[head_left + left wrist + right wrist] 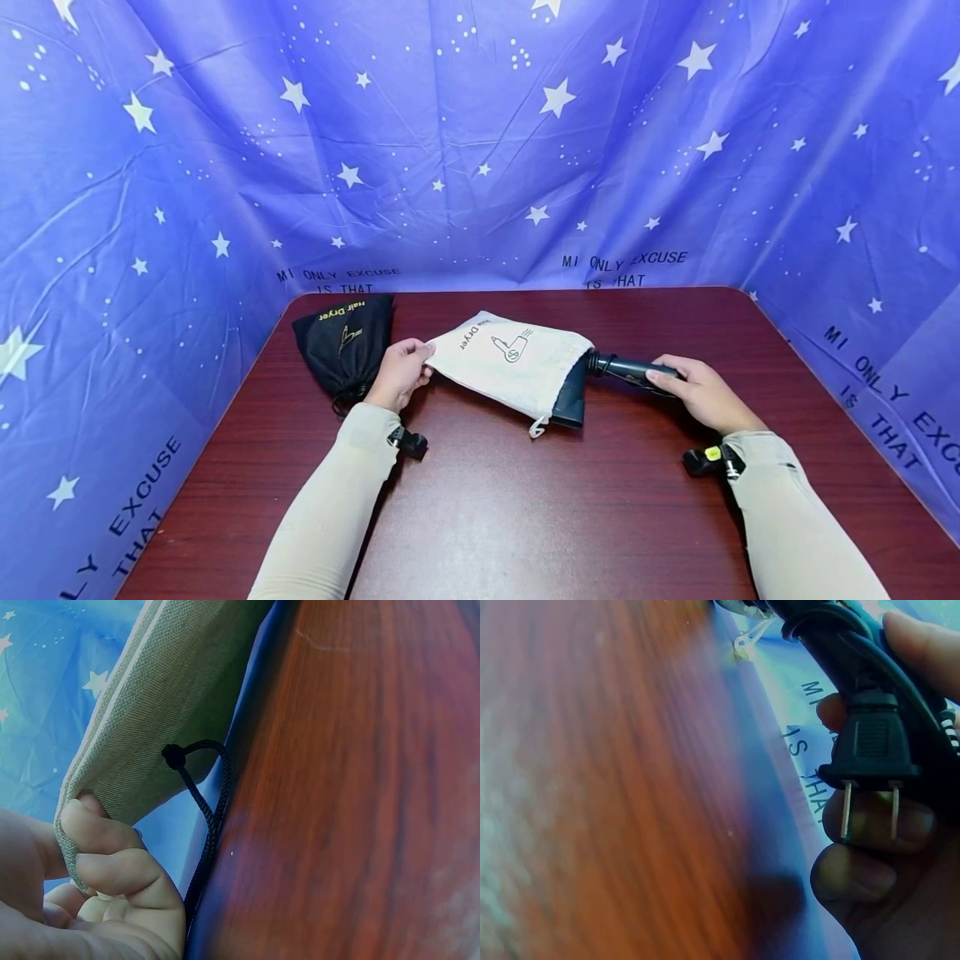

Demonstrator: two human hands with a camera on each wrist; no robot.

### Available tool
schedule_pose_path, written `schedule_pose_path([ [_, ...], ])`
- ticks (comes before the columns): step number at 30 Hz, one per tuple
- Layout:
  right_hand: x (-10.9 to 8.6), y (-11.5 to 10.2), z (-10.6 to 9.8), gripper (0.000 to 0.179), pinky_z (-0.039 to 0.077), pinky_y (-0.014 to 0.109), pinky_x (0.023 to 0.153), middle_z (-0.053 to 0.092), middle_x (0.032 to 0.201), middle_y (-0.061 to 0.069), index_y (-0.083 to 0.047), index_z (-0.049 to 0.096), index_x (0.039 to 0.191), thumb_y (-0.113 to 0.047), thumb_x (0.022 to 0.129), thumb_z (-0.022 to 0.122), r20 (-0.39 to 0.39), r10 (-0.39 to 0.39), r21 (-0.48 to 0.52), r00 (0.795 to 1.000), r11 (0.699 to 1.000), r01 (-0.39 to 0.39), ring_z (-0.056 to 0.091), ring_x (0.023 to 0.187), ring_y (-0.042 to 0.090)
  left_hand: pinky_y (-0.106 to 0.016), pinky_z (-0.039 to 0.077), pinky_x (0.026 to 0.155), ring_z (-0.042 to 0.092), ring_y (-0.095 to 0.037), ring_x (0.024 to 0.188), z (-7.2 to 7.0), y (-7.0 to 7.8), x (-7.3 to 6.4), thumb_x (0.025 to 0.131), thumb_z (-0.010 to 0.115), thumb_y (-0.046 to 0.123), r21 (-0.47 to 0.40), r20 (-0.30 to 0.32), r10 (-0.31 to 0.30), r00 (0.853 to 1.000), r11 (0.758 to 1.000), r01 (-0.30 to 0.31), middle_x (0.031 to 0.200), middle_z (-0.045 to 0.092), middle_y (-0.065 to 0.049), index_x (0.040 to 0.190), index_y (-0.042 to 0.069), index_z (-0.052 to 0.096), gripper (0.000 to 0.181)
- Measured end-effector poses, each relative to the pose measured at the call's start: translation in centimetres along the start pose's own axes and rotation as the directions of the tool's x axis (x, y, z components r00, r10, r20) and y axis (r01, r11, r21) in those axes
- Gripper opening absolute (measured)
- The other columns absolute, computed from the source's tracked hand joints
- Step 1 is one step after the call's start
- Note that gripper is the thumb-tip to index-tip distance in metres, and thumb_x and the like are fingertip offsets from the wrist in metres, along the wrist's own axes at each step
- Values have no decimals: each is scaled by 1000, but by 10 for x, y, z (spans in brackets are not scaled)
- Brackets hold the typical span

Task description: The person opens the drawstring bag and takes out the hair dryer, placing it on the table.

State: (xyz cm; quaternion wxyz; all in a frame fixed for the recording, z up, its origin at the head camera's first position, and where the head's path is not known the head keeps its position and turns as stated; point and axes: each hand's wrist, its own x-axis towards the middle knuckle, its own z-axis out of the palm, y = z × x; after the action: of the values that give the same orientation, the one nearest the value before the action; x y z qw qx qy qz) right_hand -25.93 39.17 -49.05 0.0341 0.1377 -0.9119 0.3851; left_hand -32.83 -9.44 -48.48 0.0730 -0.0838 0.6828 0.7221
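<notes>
A white cloth drawstring bag [465, 367], printed "Hair Dryer", lies slanted over the middle of the table. My left hand [402, 373] pinches its closed-end corner; in the left wrist view the fingers curl over the bag's seam [73, 855]. A black hair dryer [572, 400] sits partly inside, its nozzle end and handle sticking out of the bag's mouth on the right. Around that handle [622, 369] my right hand [701, 392] is gripping. The right wrist view shows the dryer's two-prong plug [870, 746] and cord along the handle, by the fingers.
A black drawstring bag [352, 337], also printed "Hair Dryer", lies just left of my left hand. A black knotted cord [223, 761] loops beside that hand. Blue star-printed cloth [480, 167] hangs around the back and sides of the dark red wooden table [495, 517].
</notes>
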Motion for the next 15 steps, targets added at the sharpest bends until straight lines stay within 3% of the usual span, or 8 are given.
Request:
schedule_pose_path([
  [15,-2,0,-4,19,41,25,73,62,85,3,-17,69,102,-32,106,60,4,-10,-1,1000,1000,10,55,81,13,-20,43,52,51,-10,58,0,1,-2,104,63,16,-14,6,16,1000,1000,-16,76,57,-1,85,6,57,22],
])
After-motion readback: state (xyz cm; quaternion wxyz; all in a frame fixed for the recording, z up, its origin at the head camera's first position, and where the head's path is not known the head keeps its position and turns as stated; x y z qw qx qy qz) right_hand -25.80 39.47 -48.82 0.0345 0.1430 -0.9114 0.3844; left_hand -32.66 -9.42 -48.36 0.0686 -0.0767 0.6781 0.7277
